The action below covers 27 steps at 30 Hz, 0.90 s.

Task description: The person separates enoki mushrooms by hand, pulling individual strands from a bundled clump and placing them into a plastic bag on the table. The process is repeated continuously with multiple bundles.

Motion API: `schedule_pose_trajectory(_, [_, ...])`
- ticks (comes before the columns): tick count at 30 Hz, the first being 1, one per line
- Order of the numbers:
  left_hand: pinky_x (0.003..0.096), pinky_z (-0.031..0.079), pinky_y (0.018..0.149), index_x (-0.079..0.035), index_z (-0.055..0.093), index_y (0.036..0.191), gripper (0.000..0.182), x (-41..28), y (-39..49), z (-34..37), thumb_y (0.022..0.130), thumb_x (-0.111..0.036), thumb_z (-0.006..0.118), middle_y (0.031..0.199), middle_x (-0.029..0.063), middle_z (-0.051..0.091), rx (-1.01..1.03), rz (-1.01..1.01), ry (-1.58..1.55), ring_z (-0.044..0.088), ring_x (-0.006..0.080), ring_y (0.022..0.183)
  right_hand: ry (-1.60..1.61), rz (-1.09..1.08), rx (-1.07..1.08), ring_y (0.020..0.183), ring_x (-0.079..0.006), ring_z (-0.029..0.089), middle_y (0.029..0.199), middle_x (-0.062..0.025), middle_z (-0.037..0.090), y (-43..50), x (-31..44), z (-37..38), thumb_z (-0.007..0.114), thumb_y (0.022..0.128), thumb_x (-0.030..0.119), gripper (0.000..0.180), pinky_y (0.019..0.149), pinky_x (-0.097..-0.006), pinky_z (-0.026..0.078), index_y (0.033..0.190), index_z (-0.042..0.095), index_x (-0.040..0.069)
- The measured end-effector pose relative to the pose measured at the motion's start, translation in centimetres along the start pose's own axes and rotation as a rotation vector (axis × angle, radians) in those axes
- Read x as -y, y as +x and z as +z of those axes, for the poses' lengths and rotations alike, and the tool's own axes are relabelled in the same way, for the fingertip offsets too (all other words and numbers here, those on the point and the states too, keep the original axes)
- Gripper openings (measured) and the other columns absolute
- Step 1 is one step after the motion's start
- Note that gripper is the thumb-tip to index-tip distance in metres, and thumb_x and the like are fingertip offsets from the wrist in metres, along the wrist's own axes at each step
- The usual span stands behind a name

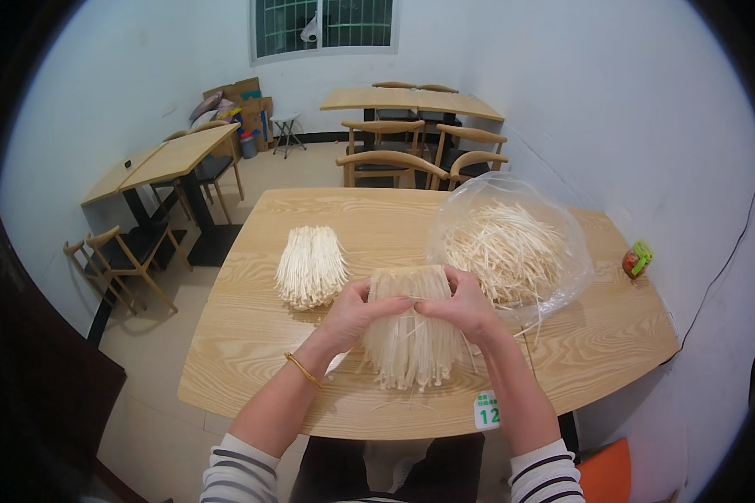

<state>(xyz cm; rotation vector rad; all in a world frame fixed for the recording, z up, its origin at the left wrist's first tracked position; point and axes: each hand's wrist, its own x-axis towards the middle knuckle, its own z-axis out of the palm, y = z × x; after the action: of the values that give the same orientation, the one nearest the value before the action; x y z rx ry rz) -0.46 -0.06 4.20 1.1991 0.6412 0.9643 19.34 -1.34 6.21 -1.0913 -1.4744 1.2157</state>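
A flat bundle of enoki mushrooms [409, 352] lies across the near middle of the wooden table [239, 352], caps towards me. My left hand [358, 314] grips its left side and my right hand [459, 305] its right side, with both thumbs meeting on top. Beyond my left hand rests another neat enoki bundle [313, 267]. To the right of my right hand, an open clear plastic bag [576, 258] holds a heap of loose enoki strands [509, 251]. A few stray strands lie near the table's front edge.
A numbered white tag [486, 410] lies beside my right forearm. A jar with a green lid [637, 259] stands at the table's right, near the wall. Wooden chairs [390, 160] stand past the far edge, and another table [182, 151] is at the left.
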Motion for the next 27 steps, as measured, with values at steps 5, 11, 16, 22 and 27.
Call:
schedule_pose_trajectory(5, [0.0300, 0.054, 0.082, 0.002, 0.056, 0.117, 0.042, -0.2, 0.0, -0.6, 0.081, -0.014, 0.072, 0.109, 0.0105, 0.064, -0.005, -0.080, -0.083, 0.065, 0.0165, 0.094, 0.230, 0.137, 0.090, 0.092, -0.0182, 0.063, 0.105, -0.0114, 0.064, -0.1, 0.5, -0.7, 0.075, 0.068, 0.006, 0.056, 0.081, -0.0312, 0.052, 0.118, 0.053, -0.003])
schedule_pose_trajectory(11, [0.0302, 0.055, 0.081, 0.003, 0.055, 0.118, 0.043, -0.2, 0.3, -1.6, 0.082, -0.014, 0.070, 0.109, 0.0111, 0.064, 0.068, -0.165, -0.230, 0.065, 0.0174, 0.094, 0.426, 0.189, 0.152, 0.095, -0.0190, 0.063, 0.108, -0.0121, 0.063, -0.2, 0.5, -1.3, 0.076, 0.069, 0.007, 0.060, 0.084, -0.0323, 0.052, 0.122, 0.051, -0.004])
schedule_pose_trajectory(16, [0.0311, 0.055, 0.079, 0.003, 0.056, 0.116, 0.041, -1.1, -0.3, 0.4, 0.082, -0.015, 0.070, 0.107, 0.0111, 0.064, -0.040, -0.069, 0.022, 0.065, 0.0170, 0.093, 0.159, 0.110, 0.027, 0.095, -0.0177, 0.063, 0.109, -0.0112, 0.063, 0.3, -0.5, 0.0, 0.075, 0.069, 0.007, 0.059, 0.083, -0.0316, 0.051, 0.122, 0.051, -0.002])
schedule_pose_trajectory(22, [0.0316, 0.055, 0.078, 0.003, 0.054, 0.117, 0.041, -0.5, 0.1, -0.8, 0.082, -0.013, 0.069, 0.105, 0.0110, 0.064, 0.010, -0.132, -0.128, 0.066, 0.0181, 0.090, 0.354, 0.120, 0.118, 0.093, -0.0187, 0.064, 0.109, -0.0124, 0.063, 0.1, -0.5, -0.5, 0.069, 0.073, 0.008, 0.053, 0.082, -0.0310, 0.052, 0.122, 0.053, -0.004])
schedule_pose_trajectory(27, [0.0328, 0.056, 0.075, 0.002, 0.055, 0.113, 0.037, -0.5, -0.4, -1.3, 0.084, -0.018, 0.065, 0.101, 0.0120, 0.065, 0.049, -0.108, -0.314, 0.066, 0.0208, 0.086, 0.681, 0.102, 0.137, 0.092, -0.0213, 0.065, 0.108, -0.0142, 0.063, -0.2, -1.0, -0.5, 0.061, 0.077, 0.009, 0.046, 0.081, -0.0330, 0.053, 0.120, 0.053, -0.005])
